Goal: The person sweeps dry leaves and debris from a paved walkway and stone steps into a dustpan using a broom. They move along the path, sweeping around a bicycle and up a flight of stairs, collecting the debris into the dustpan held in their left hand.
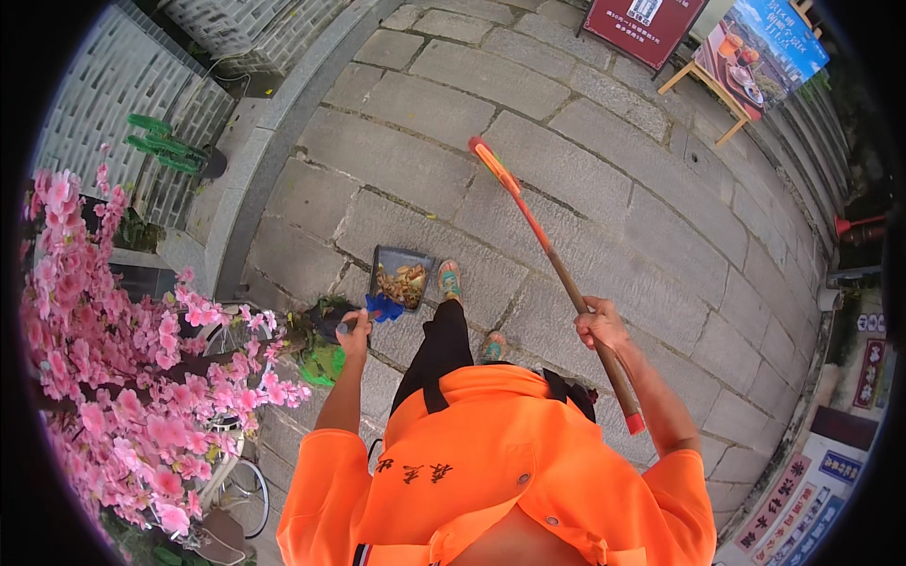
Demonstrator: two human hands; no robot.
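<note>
Dark dustpan (401, 258), dry leaves (404, 286) inside, near paving (406, 160); long brown-and-orange pole (563, 274) slanting.

Left hand (355, 333): fingers curled closed in a grip; left forearm (342, 396) extends almost straight forward. Right hand (602, 324): fingers wrapped closed; right forearm (660, 394) angles forward and inward. Hands are well apart; both forearms are bare.

Your head-worn fisheye camera looks down, close above your orange short-sleeved shirt (472, 434), onto grey rectangular stone paving (613, 226).
</note>
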